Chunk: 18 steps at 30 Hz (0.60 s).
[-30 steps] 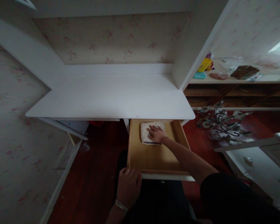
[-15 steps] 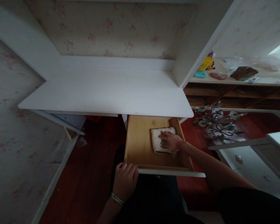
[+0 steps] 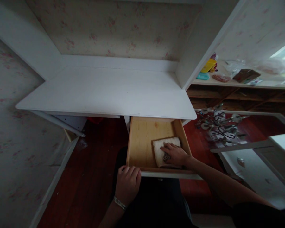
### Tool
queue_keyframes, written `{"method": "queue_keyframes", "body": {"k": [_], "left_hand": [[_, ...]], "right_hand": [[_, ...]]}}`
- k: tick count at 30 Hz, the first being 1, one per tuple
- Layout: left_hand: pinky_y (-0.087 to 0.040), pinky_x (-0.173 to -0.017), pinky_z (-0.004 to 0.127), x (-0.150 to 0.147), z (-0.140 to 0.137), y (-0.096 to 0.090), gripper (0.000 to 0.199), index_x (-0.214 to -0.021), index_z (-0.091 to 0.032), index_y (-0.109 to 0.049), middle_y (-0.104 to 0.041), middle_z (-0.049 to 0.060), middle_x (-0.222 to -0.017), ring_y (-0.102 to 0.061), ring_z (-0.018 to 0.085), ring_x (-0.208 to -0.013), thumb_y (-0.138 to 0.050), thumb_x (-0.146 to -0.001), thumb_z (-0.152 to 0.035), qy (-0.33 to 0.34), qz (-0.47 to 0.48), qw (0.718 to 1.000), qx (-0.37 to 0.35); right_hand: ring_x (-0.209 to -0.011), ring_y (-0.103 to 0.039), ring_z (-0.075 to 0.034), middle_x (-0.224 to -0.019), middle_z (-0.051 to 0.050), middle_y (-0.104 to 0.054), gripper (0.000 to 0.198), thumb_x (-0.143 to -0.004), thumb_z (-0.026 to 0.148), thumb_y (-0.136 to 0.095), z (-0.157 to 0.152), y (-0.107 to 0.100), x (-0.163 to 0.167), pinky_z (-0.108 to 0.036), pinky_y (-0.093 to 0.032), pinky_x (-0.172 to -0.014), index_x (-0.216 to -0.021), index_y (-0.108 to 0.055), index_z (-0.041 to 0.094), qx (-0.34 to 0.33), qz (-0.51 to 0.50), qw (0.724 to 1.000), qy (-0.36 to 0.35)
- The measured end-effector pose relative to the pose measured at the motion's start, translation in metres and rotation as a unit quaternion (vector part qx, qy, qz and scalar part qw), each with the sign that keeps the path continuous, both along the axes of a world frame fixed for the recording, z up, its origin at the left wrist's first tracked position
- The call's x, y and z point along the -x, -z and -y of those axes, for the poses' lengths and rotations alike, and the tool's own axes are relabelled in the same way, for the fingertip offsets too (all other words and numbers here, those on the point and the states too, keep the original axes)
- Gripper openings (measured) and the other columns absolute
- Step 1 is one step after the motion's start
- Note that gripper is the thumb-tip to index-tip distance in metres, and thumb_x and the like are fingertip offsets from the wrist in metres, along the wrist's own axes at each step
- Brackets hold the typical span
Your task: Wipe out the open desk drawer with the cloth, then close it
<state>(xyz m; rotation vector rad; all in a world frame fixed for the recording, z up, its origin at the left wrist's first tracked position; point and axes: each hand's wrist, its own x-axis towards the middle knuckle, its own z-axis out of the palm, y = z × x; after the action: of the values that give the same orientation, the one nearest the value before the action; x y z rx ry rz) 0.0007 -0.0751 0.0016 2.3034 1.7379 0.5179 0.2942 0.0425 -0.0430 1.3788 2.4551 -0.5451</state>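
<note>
A wooden drawer (image 3: 142, 136) with a white front is pulled out from under the white desk (image 3: 114, 91). At the drawer's front left corner, my left hand (image 3: 128, 182) has its fingers curled over the top edge. Inside the drawer, on the right side near the front, lies a folded whitish cloth (image 3: 158, 150). My right hand (image 3: 174, 154) presses on this cloth from above, fingers bent over it and somewhat apart. The hand and forearm cover part of the cloth, and the thumb is hard to make out.
To the right, a chandelier (image 3: 219, 126) lies on the red wooden floor. Behind it a low shelf (image 3: 228, 84) bears a yellow container (image 3: 208, 66), a brown box (image 3: 246, 76) and plastic bags. A white cabinet piece (image 3: 251, 167) lies at the lower right.
My right hand and the cloth have slid toward the drawer's front, and the cloth has turned slightly. My left hand stays on the drawer's corner.
</note>
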Motion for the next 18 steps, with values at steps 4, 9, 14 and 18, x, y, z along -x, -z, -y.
{"method": "queue_keyframes", "body": {"k": [4, 9, 14, 18], "left_hand": [[-0.032, -0.086, 0.039, 0.000, 0.001, 0.002, 0.021, -0.087, -0.024, -0.062, -0.062, 0.000, -0.078, -0.054, 0.015, -0.079, -0.041, -0.090, -0.023, -0.005, -0.003, 1.000, 0.007], [-0.032, -0.084, 0.039, 0.000, 0.001, 0.004, 0.020, -0.086, -0.024, -0.061, -0.061, 0.000, -0.077, -0.053, 0.015, -0.077, -0.042, -0.090, -0.022, 0.000, -0.017, 1.000, 0.008], [-0.032, -0.083, 0.038, -0.002, 0.002, 0.008, 0.020, -0.079, -0.022, -0.059, -0.059, 0.000, -0.073, -0.052, 0.015, -0.074, -0.042, -0.089, -0.020, -0.016, -0.016, 0.999, -0.023], [-0.033, -0.080, 0.039, -0.002, 0.002, 0.008, 0.020, -0.073, -0.021, -0.057, -0.057, 0.000, -0.069, -0.051, 0.016, -0.072, -0.043, -0.088, -0.019, -0.022, -0.017, 0.999, -0.024]], "right_hand": [[-0.119, -0.040, -0.033, -0.138, -0.010, -0.040, 0.078, -0.066, 0.054, -0.066, -0.003, 0.001, 0.038, -0.048, -0.038, -0.092, -0.136, -0.040, 0.032, -0.009, -0.005, 1.000, -0.008], [-0.114, -0.043, -0.034, -0.136, -0.011, -0.042, 0.078, -0.067, 0.059, -0.063, 0.000, 0.005, 0.107, -0.051, -0.038, -0.088, -0.134, -0.040, 0.030, -0.045, -0.035, 0.998, -0.035], [-0.114, -0.042, -0.035, -0.135, -0.012, -0.042, 0.075, -0.068, 0.062, -0.060, -0.004, 0.011, 0.148, -0.054, -0.037, -0.087, -0.132, -0.041, 0.030, -0.062, -0.044, 0.997, -0.031], [-0.119, -0.036, -0.035, -0.140, -0.011, -0.038, 0.066, -0.074, 0.057, -0.054, -0.028, 0.013, 0.160, -0.056, -0.032, -0.091, -0.133, -0.040, 0.030, -0.069, -0.036, 0.997, 0.010]]}}
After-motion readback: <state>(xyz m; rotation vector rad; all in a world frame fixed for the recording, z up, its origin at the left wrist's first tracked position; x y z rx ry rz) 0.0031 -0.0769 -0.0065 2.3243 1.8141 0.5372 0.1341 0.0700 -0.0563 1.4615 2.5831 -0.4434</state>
